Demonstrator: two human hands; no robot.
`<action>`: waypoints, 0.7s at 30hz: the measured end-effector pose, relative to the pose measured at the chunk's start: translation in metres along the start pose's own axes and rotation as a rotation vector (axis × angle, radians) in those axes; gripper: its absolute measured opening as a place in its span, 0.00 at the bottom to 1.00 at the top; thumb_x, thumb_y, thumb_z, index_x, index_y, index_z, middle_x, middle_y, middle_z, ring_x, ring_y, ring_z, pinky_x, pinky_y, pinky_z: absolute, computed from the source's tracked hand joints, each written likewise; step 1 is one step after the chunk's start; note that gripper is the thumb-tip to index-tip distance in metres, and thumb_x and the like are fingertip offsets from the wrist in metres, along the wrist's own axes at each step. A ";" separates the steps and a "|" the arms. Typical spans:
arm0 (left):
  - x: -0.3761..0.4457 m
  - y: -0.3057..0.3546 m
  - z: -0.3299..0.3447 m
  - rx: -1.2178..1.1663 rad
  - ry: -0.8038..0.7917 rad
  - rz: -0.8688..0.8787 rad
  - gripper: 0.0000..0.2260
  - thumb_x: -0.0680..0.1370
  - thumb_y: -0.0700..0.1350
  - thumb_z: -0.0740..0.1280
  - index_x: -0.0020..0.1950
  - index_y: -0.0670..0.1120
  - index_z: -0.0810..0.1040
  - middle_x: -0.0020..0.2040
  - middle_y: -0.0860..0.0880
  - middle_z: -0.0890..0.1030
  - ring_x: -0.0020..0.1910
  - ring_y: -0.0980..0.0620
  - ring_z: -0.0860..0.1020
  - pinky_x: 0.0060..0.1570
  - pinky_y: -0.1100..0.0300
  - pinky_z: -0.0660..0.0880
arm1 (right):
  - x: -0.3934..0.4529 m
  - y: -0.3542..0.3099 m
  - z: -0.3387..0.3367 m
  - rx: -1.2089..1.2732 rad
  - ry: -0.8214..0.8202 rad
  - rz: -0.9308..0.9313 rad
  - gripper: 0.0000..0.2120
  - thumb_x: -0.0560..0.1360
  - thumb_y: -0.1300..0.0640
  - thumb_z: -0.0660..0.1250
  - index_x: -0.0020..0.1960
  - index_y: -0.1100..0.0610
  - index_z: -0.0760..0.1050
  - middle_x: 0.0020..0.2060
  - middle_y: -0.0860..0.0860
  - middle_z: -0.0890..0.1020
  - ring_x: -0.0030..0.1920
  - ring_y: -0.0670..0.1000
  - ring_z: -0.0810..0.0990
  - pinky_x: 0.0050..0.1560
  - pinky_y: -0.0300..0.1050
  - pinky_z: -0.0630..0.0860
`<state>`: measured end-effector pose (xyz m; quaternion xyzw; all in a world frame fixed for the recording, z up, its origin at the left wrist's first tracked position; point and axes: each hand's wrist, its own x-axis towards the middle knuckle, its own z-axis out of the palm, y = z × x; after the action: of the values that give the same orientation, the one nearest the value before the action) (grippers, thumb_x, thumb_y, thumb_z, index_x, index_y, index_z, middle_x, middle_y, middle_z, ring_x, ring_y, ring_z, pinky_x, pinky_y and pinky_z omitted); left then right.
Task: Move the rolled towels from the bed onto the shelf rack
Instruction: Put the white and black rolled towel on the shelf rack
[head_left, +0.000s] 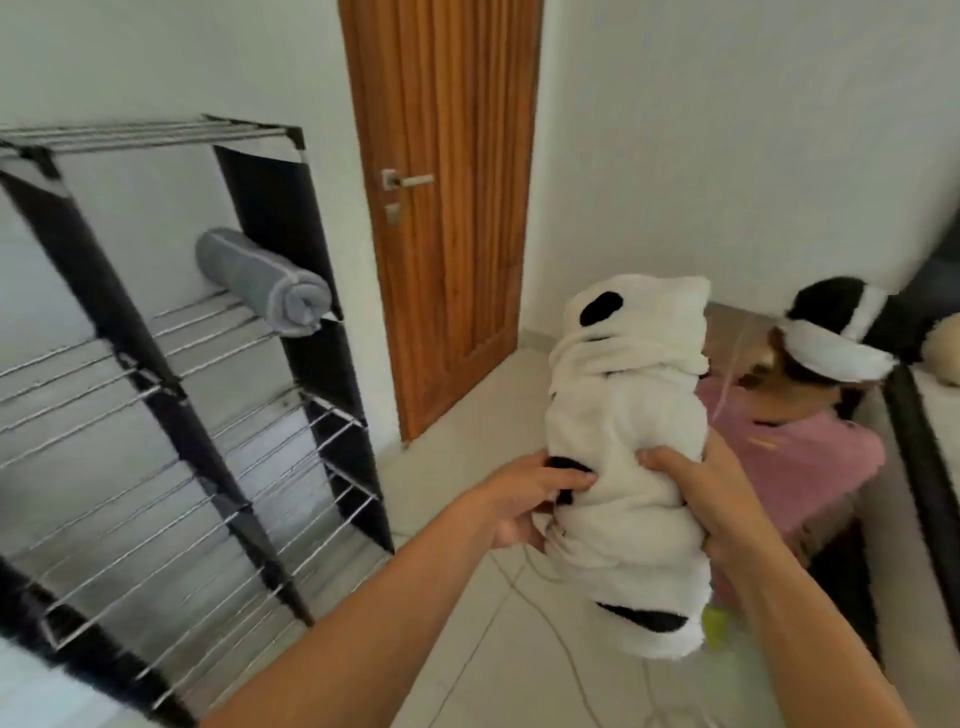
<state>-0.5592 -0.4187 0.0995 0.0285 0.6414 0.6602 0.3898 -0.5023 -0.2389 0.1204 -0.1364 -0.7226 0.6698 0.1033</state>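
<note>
Both hands, the left hand (524, 499) and right hand (711, 499), clamp the middle of the white towel (628, 447) held upright in the air right of the rack (171, 384) (soft, light, likely to unroll), so gripping mid-roll seems wise.

White rolled towel with black patches (631, 457) — fluffy, held nearly upright in mid-air, right of the rack. Grey rolled towel (265, 283) — lying on an upper tier of the shelf rack (171, 395), against its right side panel.
</note>
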 end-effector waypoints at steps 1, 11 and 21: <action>-0.001 0.002 -0.022 -0.048 0.051 0.011 0.19 0.75 0.45 0.70 0.64 0.55 0.72 0.54 0.50 0.77 0.52 0.49 0.74 0.55 0.43 0.73 | 0.016 -0.004 0.024 -0.030 -0.055 -0.031 0.24 0.68 0.59 0.74 0.61 0.50 0.71 0.53 0.45 0.80 0.51 0.46 0.79 0.48 0.46 0.77; 0.016 0.016 -0.172 -0.595 0.608 0.182 0.19 0.58 0.41 0.71 0.48 0.51 0.81 0.44 0.49 0.81 0.49 0.47 0.77 0.44 0.55 0.77 | 0.140 -0.029 0.214 -0.314 -0.575 -0.318 0.41 0.59 0.46 0.75 0.69 0.55 0.65 0.57 0.48 0.73 0.57 0.51 0.73 0.49 0.41 0.69; -0.044 0.049 -0.302 -0.830 1.004 0.384 0.12 0.77 0.47 0.63 0.55 0.45 0.81 0.48 0.44 0.85 0.46 0.45 0.82 0.46 0.52 0.80 | 0.179 -0.067 0.391 -0.282 -0.949 -0.489 0.47 0.68 0.51 0.75 0.78 0.52 0.51 0.76 0.47 0.61 0.74 0.49 0.61 0.64 0.38 0.59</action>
<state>-0.7147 -0.6858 0.1088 -0.3202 0.4215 0.8424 -0.1009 -0.8043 -0.5505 0.1493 0.3397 -0.7833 0.5109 -0.1005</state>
